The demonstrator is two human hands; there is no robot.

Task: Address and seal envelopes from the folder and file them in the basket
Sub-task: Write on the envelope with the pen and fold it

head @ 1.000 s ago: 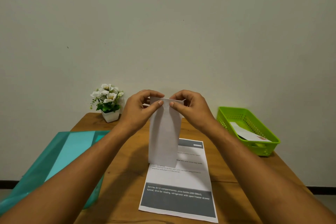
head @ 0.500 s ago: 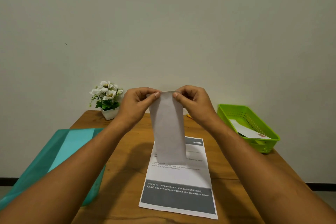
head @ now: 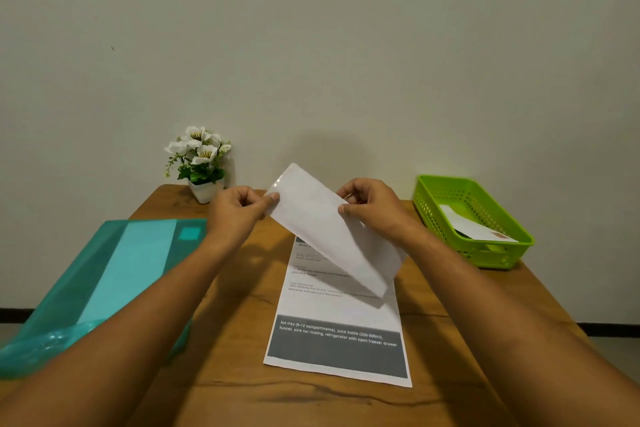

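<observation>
Pinching envelope (head: 330, 234): left hand (head: 238, 211), right hand (head: 375, 209)

The wooden table (head: 242, 340) bears potted flowers (head: 201, 156) at its far edge and a printed sheet (head: 339, 315) centrally.

Your matt paper envelope (head: 322, 229) with a glossy strip (head: 278, 181) at its top edge, smooth grained wood bench (head: 235, 357), perforated plastic basket (head: 431, 215), shiny translucent plastic folder (head: 104, 270), matt printed paper sheet (head: 339, 315)

It was a plain home-office corner: a wooden desk (head: 225, 357) against a bare wall (head: 311, 45), a teal folder (head: 138, 270) left of the fingers (head: 273, 197), a green basket (head: 498, 255) right of them, potted flowers (head: 201, 156) beyond.
</observation>
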